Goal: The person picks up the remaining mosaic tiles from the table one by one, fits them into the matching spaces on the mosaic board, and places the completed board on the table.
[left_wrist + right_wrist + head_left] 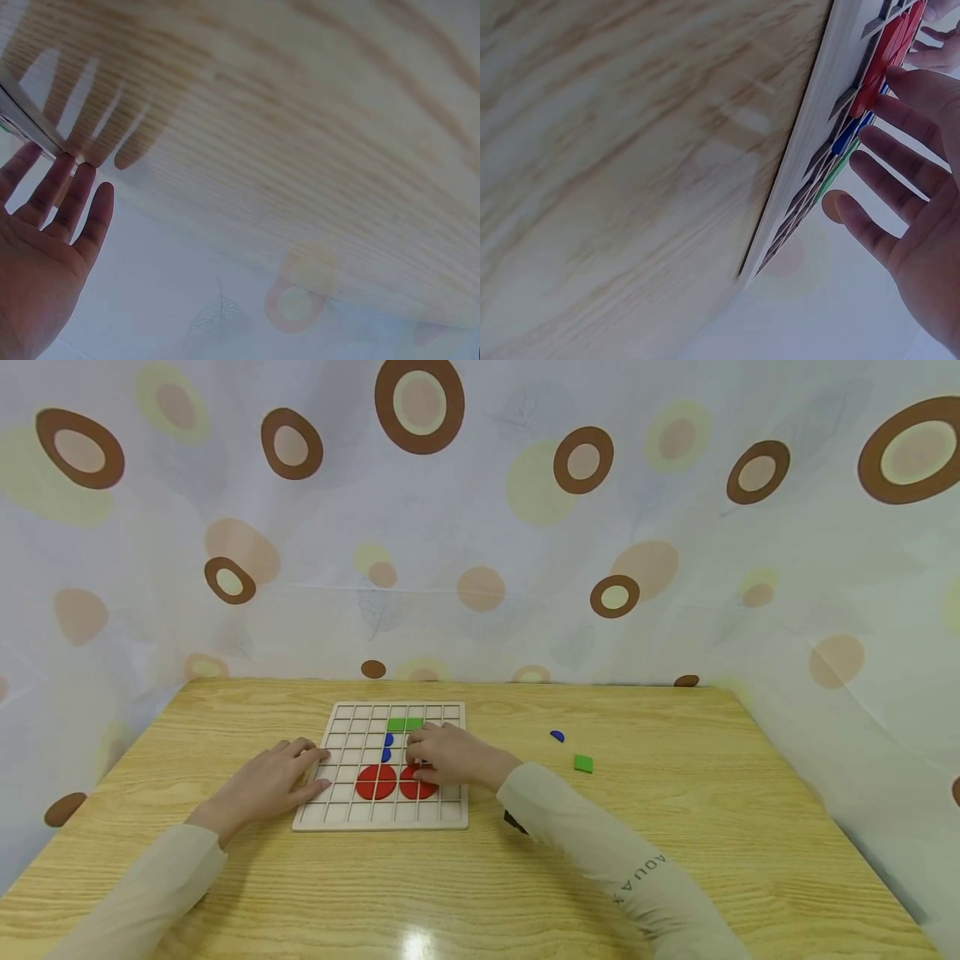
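Note:
A white grid board [303, 823] lies on the table, left of centre. Two red discs [375, 782] are on its lower half, two blue half-discs [387, 755] above them, and two green squares [405, 724] near the top. My left hand [266, 783] rests at the board's left edge, fingertips on the rim and fingers straight in the left wrist view. Over the board's right half is my right hand [453, 753], its thumb at the right red disc [417, 785]. In the right wrist view its fingers are loosely spread above a blue piece [849, 135], which the hand mostly hides from the head view.
To the right of the board, a blue half-disc [557, 737] and a green square [583, 764] lie loose on the wooden table [675, 818]. Something small and black [515, 822] shows beside the right sleeve. A patterned curtain [480, 635] surrounds the table's back and sides.

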### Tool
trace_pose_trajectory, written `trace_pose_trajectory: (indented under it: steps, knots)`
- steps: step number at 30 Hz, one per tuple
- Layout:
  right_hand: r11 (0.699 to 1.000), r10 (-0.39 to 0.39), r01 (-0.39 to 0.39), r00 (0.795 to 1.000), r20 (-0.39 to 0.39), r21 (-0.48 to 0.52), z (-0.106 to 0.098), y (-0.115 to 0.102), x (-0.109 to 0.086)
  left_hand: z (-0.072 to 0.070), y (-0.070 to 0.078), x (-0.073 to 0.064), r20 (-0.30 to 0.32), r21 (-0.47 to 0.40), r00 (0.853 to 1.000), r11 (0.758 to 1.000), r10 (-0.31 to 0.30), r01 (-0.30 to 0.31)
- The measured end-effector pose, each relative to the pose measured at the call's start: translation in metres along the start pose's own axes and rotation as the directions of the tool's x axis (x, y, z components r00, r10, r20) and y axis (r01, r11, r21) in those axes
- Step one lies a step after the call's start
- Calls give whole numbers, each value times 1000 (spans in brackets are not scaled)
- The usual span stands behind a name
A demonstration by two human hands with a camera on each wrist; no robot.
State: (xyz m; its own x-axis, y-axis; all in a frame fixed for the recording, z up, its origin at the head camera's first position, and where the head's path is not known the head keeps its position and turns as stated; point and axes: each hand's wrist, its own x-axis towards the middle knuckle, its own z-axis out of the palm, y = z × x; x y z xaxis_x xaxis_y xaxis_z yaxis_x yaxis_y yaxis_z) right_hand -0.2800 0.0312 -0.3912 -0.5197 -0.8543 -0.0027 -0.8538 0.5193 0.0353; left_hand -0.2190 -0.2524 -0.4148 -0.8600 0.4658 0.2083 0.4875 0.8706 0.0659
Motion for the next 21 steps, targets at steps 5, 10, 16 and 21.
trace_pose_trajectory:
  steps: [5, 10, 16, 21]
  knots:
    - [1000, 8, -8, 1000, 9, -11, 0, -1, 1, -1, 0, 0, 1, 1, 1000, 1000, 1, -1]
    - [1000, 13, -13, 1000, 10, -14, 0, -2, 1, -1, 0, 0, 9, 4, 1000, 1000, -4, 4]
    - [1000, 2, -2, 1000, 3, 2, -2, -2, -1, -2, 0, -1, 9, 4, 1000, 1000, -6, 6]
    - [1000, -3, 3, 1000, -1, 12, -2, -1, -2, -2, 1, 0, 5, 0, 1000, 1000, -3, 3]
